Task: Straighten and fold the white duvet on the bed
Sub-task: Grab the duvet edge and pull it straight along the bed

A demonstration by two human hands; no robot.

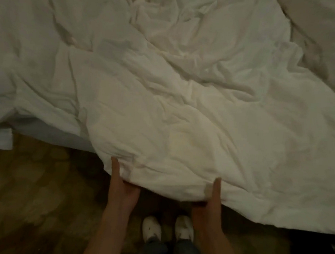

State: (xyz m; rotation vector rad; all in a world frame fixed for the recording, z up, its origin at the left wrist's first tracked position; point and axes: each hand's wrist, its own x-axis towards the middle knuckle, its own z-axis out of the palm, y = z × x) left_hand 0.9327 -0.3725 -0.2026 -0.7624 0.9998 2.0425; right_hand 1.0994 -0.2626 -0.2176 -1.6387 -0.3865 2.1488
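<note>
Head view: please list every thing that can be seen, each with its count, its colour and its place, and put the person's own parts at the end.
duvet: one, white, crumpled, covers most of the bed, near edge hangs over the side
sheet: one, pale blue-white, shows under the duvet at lower left
floor: one, brown wood, in front of the bed
shoes: two, white, on the floor between the arms
trousers: one pair, dark, bottom centre
left hand: one, grips the duvet's near edge, thumb on top
right hand: one, grips the same edge, further right

Dim warm light, soft blur, dark corners, wide-angle bend.
</note>
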